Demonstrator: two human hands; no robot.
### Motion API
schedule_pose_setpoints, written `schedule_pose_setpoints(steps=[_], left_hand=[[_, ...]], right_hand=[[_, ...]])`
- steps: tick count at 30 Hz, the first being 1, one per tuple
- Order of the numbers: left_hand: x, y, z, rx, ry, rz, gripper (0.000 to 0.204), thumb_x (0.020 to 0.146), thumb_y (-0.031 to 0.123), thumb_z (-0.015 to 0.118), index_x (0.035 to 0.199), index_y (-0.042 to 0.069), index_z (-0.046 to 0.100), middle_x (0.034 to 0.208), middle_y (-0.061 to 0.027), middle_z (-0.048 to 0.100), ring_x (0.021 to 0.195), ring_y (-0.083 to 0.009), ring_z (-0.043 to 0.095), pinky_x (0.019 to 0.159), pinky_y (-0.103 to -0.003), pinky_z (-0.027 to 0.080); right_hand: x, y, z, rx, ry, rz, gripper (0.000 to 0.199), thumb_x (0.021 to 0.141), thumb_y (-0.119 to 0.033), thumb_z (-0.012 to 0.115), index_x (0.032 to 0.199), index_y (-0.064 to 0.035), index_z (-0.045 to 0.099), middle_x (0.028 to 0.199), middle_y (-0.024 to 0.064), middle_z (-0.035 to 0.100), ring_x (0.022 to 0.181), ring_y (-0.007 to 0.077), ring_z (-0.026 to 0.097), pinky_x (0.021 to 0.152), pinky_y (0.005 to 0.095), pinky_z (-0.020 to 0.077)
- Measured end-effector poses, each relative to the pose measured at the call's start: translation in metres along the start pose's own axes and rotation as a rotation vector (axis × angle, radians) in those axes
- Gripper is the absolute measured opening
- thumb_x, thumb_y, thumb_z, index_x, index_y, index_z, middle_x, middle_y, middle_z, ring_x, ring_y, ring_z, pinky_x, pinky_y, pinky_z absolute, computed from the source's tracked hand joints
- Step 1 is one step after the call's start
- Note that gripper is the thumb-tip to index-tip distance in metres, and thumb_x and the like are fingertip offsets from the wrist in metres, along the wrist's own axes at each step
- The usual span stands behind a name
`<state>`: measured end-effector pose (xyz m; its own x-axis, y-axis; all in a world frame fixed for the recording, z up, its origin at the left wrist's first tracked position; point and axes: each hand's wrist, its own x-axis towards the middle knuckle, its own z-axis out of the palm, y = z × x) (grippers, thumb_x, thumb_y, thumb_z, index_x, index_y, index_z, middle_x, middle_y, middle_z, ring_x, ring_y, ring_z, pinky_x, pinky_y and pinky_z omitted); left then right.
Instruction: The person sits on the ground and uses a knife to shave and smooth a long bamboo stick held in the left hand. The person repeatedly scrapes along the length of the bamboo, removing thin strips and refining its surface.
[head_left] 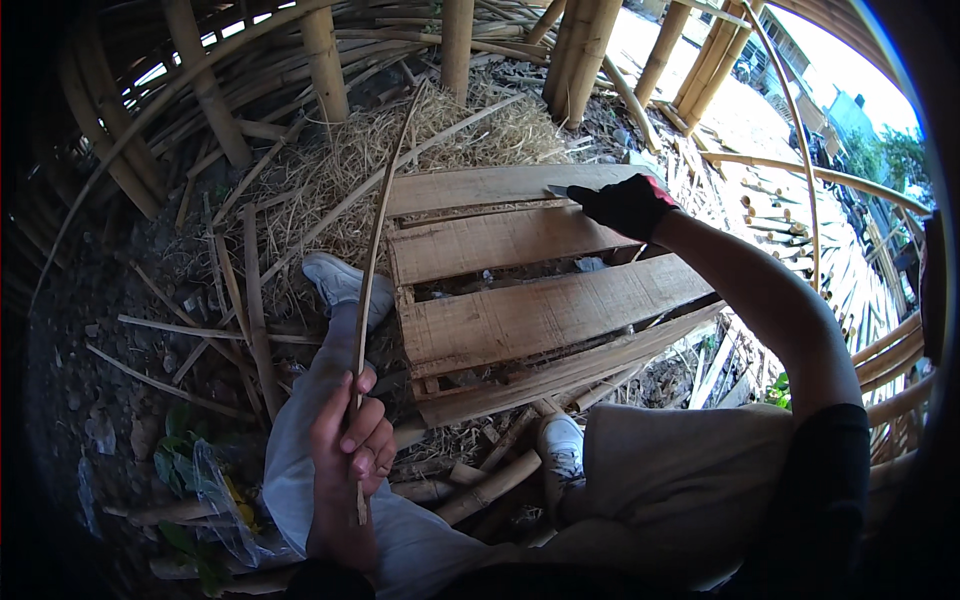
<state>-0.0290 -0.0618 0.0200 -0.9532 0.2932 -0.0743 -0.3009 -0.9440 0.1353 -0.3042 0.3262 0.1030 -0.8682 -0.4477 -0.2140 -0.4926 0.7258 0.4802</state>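
My bare left hand [350, 440] is closed round a long, thin bamboo strip [376, 235]. The strip stands nearly upright in the picture, its lower end poking out below my fist and its upper end reaching toward the straw. In a dark glove with red on it, my right hand [630, 207] grips a knife [560, 190]; only a short length of blade shows, pointing left. Below that hand is a slatted wooden crate [530, 312] with gaps between its boards. Whether the knife or hand rests on the crate, I cannot tell.
Straw-like shavings [320, 180] heap behind the crate. Upright bamboo posts [456, 50] stand beyond. Loose strips [255, 300] litter the ground at left, and cut bamboo pieces [490, 488] lie between my shoes. A plastic bag [225, 500] lies at lower left.
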Motion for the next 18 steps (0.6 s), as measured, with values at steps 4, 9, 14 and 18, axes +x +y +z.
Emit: schedule_pose_setpoints(steps=[4, 9, 14, 18], left_hand=[[-0.007, 0.002, -0.003, 0.004, 0.017, 0.018, 0.029, 0.113, 0.027, 0.024, 0.111, 0.004, 0.042, 0.053, -0.0007, 0.044, 0.037, -0.0154, 0.05, 0.031, -0.026, 0.04], [-0.002, 0.0, -0.001, -0.034, -0.002, -0.015, 0.029, 0.113, 0.026, 0.024, 0.11, 0.004, 0.042, 0.053, -0.0007, 0.044, 0.037, -0.0158, 0.05, 0.031, -0.026, 0.041], [-0.004, -0.002, -0.001, -0.02, 0.014, -0.02, 0.029, 0.113, 0.027, 0.023, 0.11, 0.004, 0.042, 0.053, -0.0006, 0.043, 0.037, -0.0161, 0.051, 0.033, -0.027, 0.044], [-0.004, -0.004, 0.0, -0.002, 0.019, -0.03, 0.03, 0.113, 0.028, 0.023, 0.11, 0.005, 0.042, 0.053, -0.0002, 0.043, 0.037, -0.0157, 0.05, 0.033, -0.026, 0.042]], right_hand=[[-0.02, -0.037, -0.029, 0.237, -0.069, -0.113, 0.051, 0.105, -0.026, 0.045, 0.154, -0.0372, 0.038, 0.083, 0.0055, 0.069, 0.058, 0.0201, 0.067, 0.045, 0.033, 0.0494], [-0.033, -0.025, 0.011, -0.11, 0.178, -0.39, 0.045, 0.105, -0.032, 0.046, 0.15, -0.0384, 0.043, 0.081, 0.005, 0.067, 0.058, 0.0208, 0.065, 0.049, 0.0348, 0.0522], [-0.034, 0.015, 0.016, 0.427, -0.233, 0.122, 0.057, 0.102, -0.063, 0.038, 0.118, -0.0188, 0.071, 0.099, 0.0079, 0.075, 0.088, 0.0224, 0.071, 0.085, 0.036, 0.0541], [-0.034, 0.016, 0.016, 0.666, -0.317, 0.372, 0.062, 0.103, -0.063, 0.036, 0.122, -0.014, 0.07, 0.103, 0.0114, 0.075, 0.096, 0.0226, 0.071, 0.088, 0.0356, 0.052]])
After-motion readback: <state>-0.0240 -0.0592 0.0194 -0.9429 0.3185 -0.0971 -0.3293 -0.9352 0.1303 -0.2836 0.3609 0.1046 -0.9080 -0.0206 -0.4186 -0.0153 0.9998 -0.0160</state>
